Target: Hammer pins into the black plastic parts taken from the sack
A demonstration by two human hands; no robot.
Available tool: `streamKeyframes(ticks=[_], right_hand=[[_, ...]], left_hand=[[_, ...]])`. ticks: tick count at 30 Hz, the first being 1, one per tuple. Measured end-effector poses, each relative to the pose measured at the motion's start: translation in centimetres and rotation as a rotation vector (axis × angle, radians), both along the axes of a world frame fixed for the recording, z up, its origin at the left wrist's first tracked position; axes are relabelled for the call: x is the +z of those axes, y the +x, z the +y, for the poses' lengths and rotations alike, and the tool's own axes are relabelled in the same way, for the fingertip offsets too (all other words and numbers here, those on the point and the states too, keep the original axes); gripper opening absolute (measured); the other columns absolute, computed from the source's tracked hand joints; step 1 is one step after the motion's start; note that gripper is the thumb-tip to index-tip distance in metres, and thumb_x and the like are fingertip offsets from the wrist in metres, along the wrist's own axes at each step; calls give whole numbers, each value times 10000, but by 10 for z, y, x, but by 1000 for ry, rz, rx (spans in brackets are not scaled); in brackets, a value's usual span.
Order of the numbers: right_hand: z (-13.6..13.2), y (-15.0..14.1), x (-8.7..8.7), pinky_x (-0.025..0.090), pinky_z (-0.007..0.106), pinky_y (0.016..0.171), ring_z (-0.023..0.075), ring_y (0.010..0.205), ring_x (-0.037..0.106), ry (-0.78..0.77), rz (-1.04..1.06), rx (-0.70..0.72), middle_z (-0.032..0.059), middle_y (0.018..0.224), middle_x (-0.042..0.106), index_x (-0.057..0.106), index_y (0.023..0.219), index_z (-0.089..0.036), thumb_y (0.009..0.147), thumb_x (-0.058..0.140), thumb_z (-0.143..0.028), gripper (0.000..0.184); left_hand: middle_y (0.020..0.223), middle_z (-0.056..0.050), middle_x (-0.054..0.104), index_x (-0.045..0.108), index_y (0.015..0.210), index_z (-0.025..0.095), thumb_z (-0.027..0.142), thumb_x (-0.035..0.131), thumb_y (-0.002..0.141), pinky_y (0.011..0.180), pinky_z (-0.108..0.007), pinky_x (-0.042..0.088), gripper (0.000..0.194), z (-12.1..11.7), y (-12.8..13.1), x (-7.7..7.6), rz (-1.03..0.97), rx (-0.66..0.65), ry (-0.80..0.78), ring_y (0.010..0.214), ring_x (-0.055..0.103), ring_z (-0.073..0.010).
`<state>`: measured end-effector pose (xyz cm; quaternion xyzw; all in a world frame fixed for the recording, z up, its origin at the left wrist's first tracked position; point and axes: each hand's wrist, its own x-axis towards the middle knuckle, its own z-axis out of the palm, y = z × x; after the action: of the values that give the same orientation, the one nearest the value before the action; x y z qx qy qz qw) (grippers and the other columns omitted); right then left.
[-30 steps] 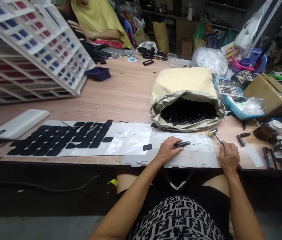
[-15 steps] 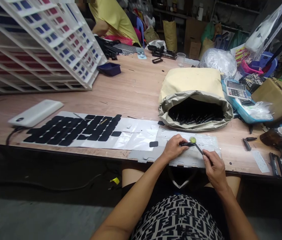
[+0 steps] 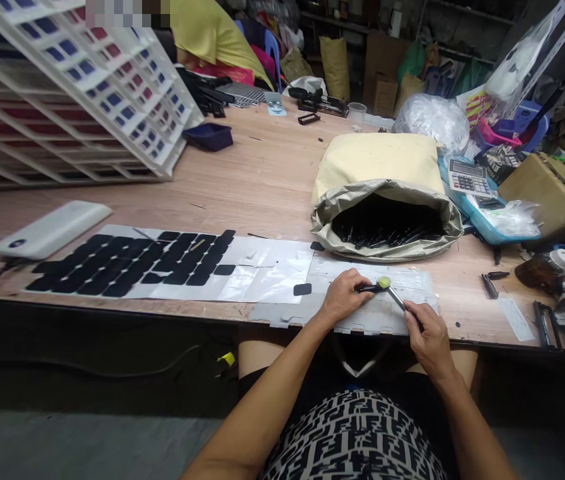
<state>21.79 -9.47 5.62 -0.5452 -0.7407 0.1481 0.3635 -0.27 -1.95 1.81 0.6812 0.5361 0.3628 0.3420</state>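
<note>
My left hand pinches a small, slender black part above the grey board. Fingers closed, my right hand grips a slim metal tool, which slants up and left so that its tip meets the region of the black part's right end. Whether they touch is too small to tell. Right there sits a small round yellow-green piece. Behind both hands a cream sack lies with its mouth facing me, many thin black parts inside.
To the left, a white sheet bears rows of black rounded pieces, with a white power bank beside it. A white plastic crate stands far left. A calculator, a carton and a brown jar crowd the right.
The whole view has shifted slightly, with the scene sliding left. The metal tool's tip stays by the black part, and both hands keep their grips.
</note>
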Motion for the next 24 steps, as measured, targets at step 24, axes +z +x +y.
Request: streamKeyframes(ticks=[24], right_hand=[[47,78,-30,339,331,744,213,835,472,190,-581,-531,78,899,612,694,1116,-204,923,499,-251,278]], left_hand=[[704,-5,654,687,954,178,331,599,885,588,-232,402,189,-103,-1,1,-132,-481,-41,601,550,-115]])
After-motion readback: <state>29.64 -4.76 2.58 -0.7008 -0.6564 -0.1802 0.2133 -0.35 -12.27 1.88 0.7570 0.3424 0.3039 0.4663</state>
